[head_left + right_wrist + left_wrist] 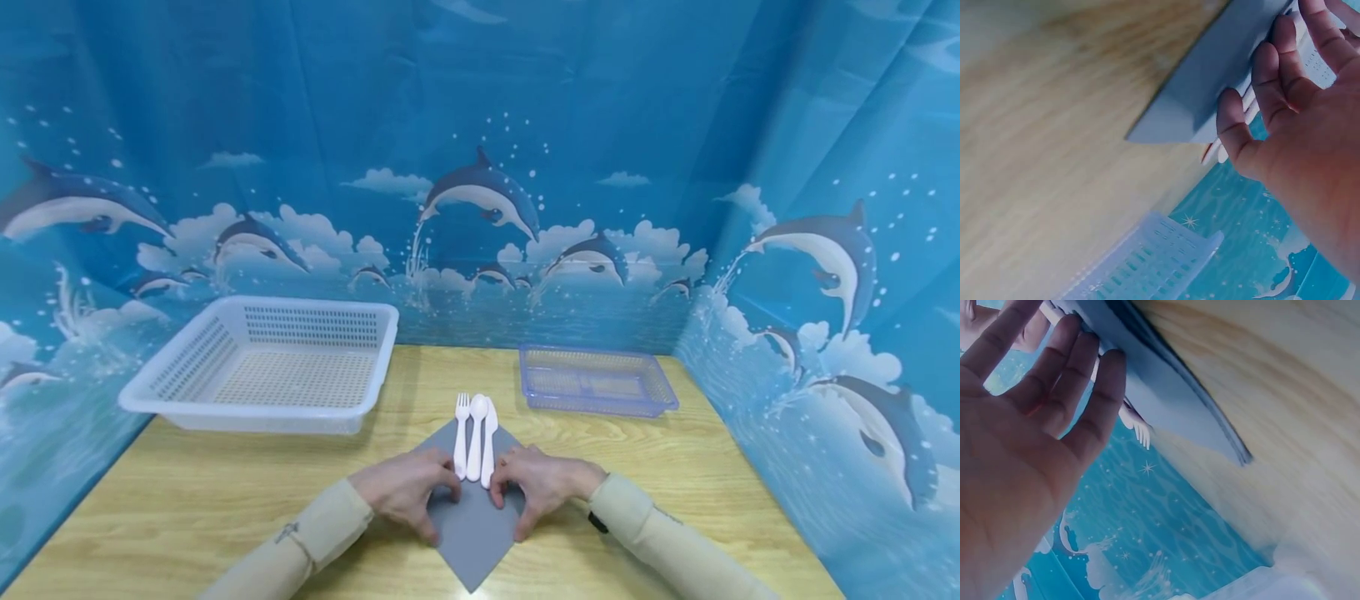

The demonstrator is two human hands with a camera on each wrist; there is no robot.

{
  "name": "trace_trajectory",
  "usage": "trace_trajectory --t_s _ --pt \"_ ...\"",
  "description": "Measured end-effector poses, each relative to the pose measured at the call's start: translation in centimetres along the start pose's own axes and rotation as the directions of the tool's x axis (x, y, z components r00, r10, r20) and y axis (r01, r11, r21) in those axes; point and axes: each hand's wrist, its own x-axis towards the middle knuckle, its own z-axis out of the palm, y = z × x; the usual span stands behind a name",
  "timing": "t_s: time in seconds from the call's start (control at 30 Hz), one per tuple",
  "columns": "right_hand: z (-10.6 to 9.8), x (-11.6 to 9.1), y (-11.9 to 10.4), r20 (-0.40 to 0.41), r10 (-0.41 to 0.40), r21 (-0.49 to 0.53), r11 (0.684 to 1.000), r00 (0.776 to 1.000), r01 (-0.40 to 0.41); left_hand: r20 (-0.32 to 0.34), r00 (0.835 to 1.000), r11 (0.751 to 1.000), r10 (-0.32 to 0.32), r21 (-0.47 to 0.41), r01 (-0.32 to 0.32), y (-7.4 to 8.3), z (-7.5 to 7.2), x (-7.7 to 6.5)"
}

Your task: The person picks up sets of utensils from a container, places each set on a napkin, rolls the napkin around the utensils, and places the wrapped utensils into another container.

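A grey folded napkin (472,533) lies diamond-wise on the table, one corner toward me. On its far half a white fork (461,437), a white spoon (474,442) and a white knife (489,442) lie side by side, heads pointing away. My left hand (411,490) rests at the napkin's left edge, with fingertips on the cloth beside the fork handle. At the right edge, my right hand (542,485) mirrors it, its fingertips by the knife handle. Both thumbs touch near the napkin's lower sides, spread from the fingers. In the left wrist view, the napkin (1172,406) shows layered edges.
A large white plastic basket (262,412) stands at the back left of the wooden table (645,467). At the back right is a smaller purple-tinted basket (600,404). A blue dolphin-print curtain (360,100) encloses the table's back and sides.
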Motion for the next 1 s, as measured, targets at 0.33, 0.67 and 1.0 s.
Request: trace_trajectory --t_s 0.33,0.67,1.0 --pt "-0.2 0.3 -0.5 0.030 0.002 -0.048 0.999 1.000 -0.001 0.019 0.999 0.999 0.034 0.001 -0.034 0.0 -0.1 0.3" --pt "-0.2 0.7 -0.1 -0.018 0.003 -0.029 1.000 1.000 -0.004 0.013 1.000 0.999 0.009 0.046 -0.010 0.0 -0.1 0.5" --pt "-0.8 0.7 0.9 -0.100 0.027 0.194 0.981 0.995 -0.007 -0.064 0.998 0.992 -0.030 -0.121 0.022 -0.9 -0.6 0.4"
